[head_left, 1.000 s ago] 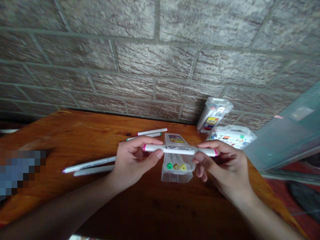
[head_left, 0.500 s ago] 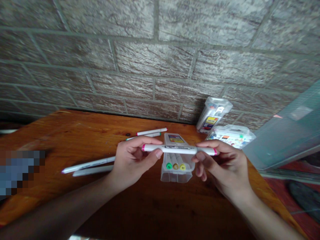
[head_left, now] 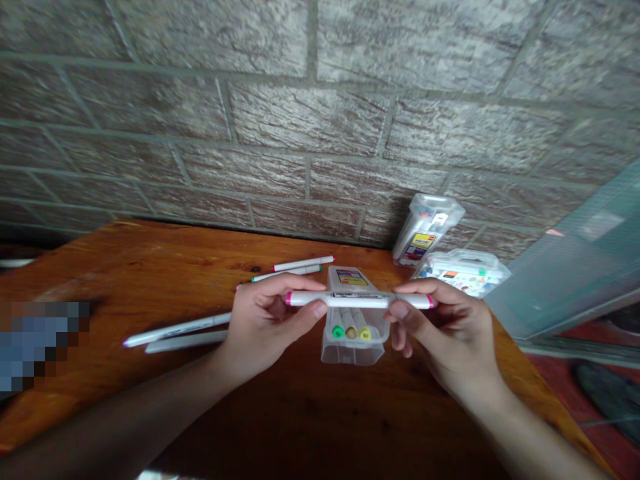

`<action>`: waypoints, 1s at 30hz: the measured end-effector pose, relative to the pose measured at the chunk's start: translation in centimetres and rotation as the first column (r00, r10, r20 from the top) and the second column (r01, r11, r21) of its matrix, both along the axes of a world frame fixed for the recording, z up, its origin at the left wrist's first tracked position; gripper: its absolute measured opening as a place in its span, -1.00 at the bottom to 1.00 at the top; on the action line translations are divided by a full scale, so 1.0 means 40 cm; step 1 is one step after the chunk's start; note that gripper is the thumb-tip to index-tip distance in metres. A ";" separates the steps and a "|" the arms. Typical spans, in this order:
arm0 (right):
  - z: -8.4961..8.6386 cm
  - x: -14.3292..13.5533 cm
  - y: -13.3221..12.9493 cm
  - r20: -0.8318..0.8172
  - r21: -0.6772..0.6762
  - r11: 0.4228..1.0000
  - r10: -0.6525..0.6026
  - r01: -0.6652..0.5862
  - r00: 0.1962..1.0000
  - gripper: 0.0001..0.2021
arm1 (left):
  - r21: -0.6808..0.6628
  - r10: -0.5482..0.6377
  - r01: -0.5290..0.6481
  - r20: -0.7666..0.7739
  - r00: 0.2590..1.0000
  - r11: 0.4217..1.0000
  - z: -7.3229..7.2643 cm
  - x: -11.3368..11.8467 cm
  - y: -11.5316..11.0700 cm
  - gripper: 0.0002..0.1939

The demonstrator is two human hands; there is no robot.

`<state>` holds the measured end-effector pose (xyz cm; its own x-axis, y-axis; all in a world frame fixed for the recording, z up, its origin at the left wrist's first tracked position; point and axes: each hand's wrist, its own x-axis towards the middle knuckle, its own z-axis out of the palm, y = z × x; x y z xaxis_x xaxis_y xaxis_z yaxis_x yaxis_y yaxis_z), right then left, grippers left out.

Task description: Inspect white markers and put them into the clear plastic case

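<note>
My left hand [head_left: 265, 320] and right hand [head_left: 455, 333] each pinch the pink-tipped marker [head_left: 357, 301], thumb against fingers, above the clear case [head_left: 353, 353]. The case lies inboard of the right edge of the table [head_left: 165, 253]. Its yellow label [head_left: 353, 278] is illegible.

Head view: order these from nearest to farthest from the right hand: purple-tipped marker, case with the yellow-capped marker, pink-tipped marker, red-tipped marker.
1. Pink-tipped marker: in the right hand.
2. Case: just left of that hand.
3. Red-tipped marker: farther left, toward the back.
4. Purple-tipped marker: far left, past the left hand.
</note>
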<state>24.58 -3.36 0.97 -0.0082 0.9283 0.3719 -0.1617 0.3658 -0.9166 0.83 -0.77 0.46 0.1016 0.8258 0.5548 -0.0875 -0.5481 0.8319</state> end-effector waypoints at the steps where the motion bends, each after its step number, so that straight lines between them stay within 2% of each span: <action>1: 0.000 0.000 0.000 -0.005 0.001 1.000 0.010 -0.010 1.000 -0.90 | -0.001 0.001 -0.001 0.001 1.000 1.000 0.000 0.001 0.000 -0.84; 14: -0.003 0.001 -0.001 0.003 0.000 1.000 0.006 -0.006 1.000 -0.88 | -0.023 -0.018 0.018 0.014 1.000 1.000 -0.002 -0.005 0.000 -0.88; 20: 0.009 -0.010 -0.010 -0.006 -0.056 0.996 -0.068 0.068 0.998 -0.83 | -0.065 -0.001 0.003 0.031 1.000 0.998 0.003 0.002 -0.002 -0.93; 25: 0.005 -0.003 -0.001 -0.004 -0.022 1.000 -0.020 0.020 1.000 -0.86 | -0.121 -0.047 0.055 0.068 0.997 0.991 -0.008 -0.002 0.000 -0.89; 30: 0.001 0.002 0.006 -0.012 -0.048 0.999 -0.003 0.003 1.000 -0.90 | -0.167 -0.106 0.125 0.117 0.988 0.978 -0.016 -0.009 0.000 -0.85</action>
<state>24.65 -3.13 1.03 -0.0013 0.9451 0.3267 -0.1717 0.3216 -0.9312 0.49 -0.77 -0.20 0.1500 0.8966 0.4167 -0.2349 -0.3771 0.8959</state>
